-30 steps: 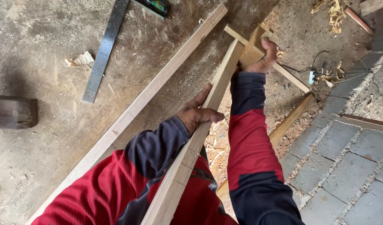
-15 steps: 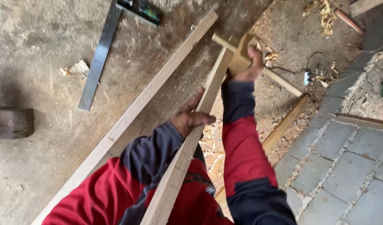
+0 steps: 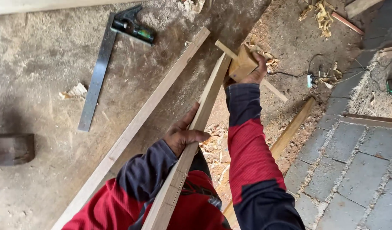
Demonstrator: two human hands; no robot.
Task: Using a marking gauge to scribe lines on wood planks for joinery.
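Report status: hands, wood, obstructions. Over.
Left hand grips long pale wooden strip. Right hand on wooden marking gauge at its far end. Nothing obstructing.

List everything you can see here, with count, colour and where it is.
wooden strip: one, pale, held on edge, centre
marking gauge: one, tan wood, at the strip's far end
long batten: one, pale, lying diagonally on the bench
combination square: one, steel with dark head, upper left
dark block: one, brown, left edge
wood shavings: scattered, yellow, on the ground
paving stones: grey, lower right
left hand: gripping the strip
right hand: on the gauge
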